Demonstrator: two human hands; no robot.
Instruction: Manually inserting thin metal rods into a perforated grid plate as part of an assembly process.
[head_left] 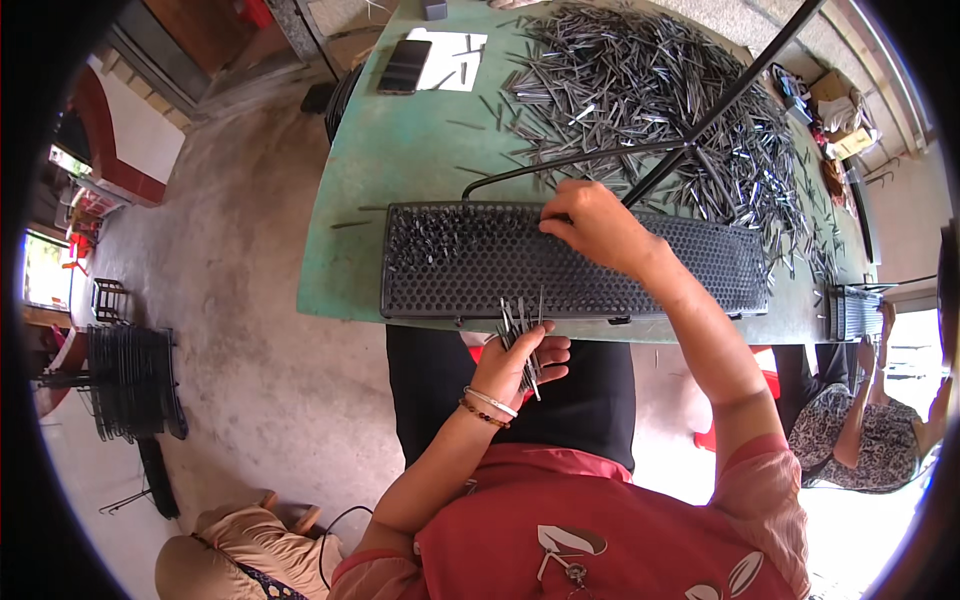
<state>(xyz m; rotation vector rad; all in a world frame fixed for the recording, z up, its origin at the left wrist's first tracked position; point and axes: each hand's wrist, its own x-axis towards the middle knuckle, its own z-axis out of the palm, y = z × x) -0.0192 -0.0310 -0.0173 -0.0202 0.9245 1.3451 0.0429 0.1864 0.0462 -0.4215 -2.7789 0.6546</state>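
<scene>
My left hand point(520, 362) grips a small bundle of thin grey metal pins point(521, 332) just below the table's near edge. My right hand point(598, 226) rests on top of a long black honeycomb tray point(690, 268), fingers pinched over its holes near the middle; whether a pin is between them is hidden. The tray's left end point(425, 235) holds several pins standing in holes. Behind it a large heap of loose grey pins point(650, 95) covers the green table point(400, 150).
A dark phone point(404, 66) lies on white paper point(452, 58) at the table's far left. A black tripod rod point(720, 100) crosses over the heap. Another person point(860, 430) sits at the right with a second black tray point(852, 312). Black wire racks point(130, 385) stand on the floor at left.
</scene>
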